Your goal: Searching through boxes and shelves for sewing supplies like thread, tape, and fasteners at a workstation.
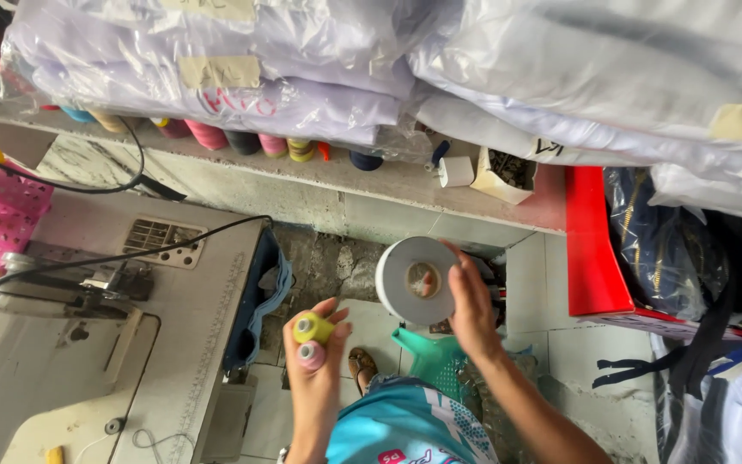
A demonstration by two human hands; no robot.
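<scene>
At lower centre, the left hand [313,365] gripped two light, stiff thread spools [311,340] by their sides, while right-hand fingers [464,288] clasped the rim of a heavier-looking grey tape roll [414,280]

Concrete shelf [319,176], thread cones [208,135], small white spool [455,171], open cardboard box [503,174], plastic-wrapped fabric bundles [216,60]

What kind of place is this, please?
Most likely a small sewing or tailoring workshop. A sewing machine table stands at the left, thread spools line the shelf, and bagged fabric is stacked above. The left hand holds two spools; the right hand holds a tape roll.
</scene>
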